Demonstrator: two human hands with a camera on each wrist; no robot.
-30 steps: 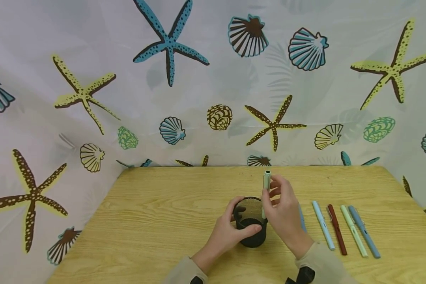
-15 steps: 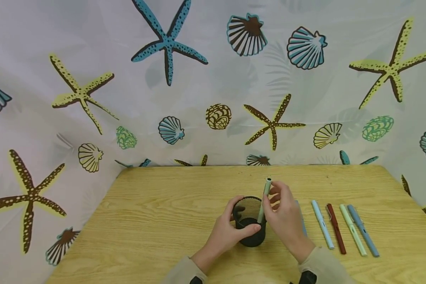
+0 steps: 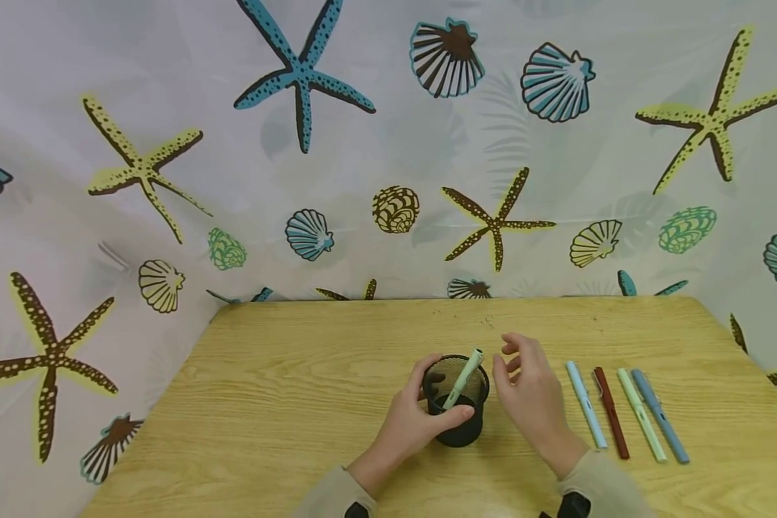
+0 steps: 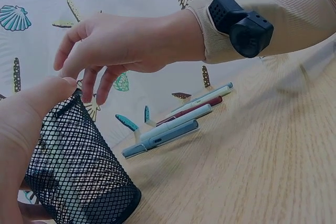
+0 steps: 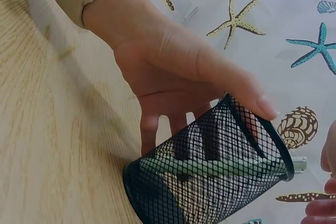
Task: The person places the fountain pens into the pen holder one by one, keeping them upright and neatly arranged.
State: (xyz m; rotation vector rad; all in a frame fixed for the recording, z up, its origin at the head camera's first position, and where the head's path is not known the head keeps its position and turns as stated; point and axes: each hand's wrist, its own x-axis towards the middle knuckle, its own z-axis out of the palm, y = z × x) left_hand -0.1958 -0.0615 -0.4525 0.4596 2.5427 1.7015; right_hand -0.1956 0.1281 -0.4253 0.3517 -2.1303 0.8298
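My left hand (image 3: 404,424) grips a black mesh pen holder (image 3: 461,436) round its side, thumb in front and fingers behind. A pale green pen (image 3: 464,379) leans inside it, its top end poking past the rim; through the mesh in the right wrist view the pen (image 5: 223,167) runs down toward the base. Just right of the rim is my right hand (image 3: 532,396), fingers loosely bent with nothing between them. In the left wrist view the same right hand (image 4: 118,43) hangs above the mesh holder (image 4: 79,156).
On the wooden table (image 3: 285,374) to the right lie a light blue pen (image 3: 585,405), a dark red pen (image 3: 611,412), a light green pen (image 3: 642,415) and a blue pen (image 3: 660,416), side by side. Behind stands a cloth (image 3: 362,158) printed with shells and starfish.
The pale green pen has gone down into the holder and tipped over, let go by my right hand. That hand has drawn back slightly to the right. My left hand keeps its grip.
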